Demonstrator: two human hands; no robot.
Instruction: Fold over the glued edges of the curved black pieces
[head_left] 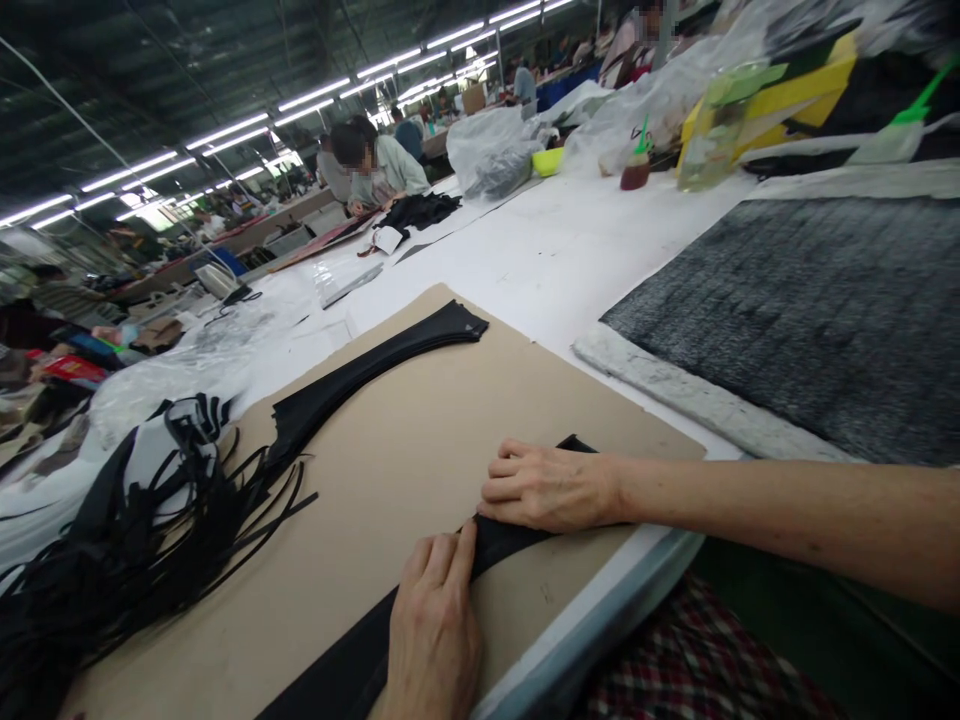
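Observation:
A long, curved black strip of leather-like material [330, 660] lies across the beige board [390, 460], close to the table's near edge. My left hand [435, 625] grips the strip near its middle, fingers closed together over its far edge. Just beyond it, my right hand [551, 488] has its fingers curled and pressed down on the same strip; the fingertips are partly hidden. The strip's far end pokes out past my right wrist. Further back on the board rests a stack of similar curved black pieces [375, 365], touched by neither hand.
A tangle of thin black offcuts [172, 500] covers the board's left side. To the right is a dark textured sheet [810, 310] on a pale slab. Glue bottles [636, 165], a yellow bin [772, 95] and plastic bags [491, 150] stand behind. A co-worker [382, 165] bends over the table's far end.

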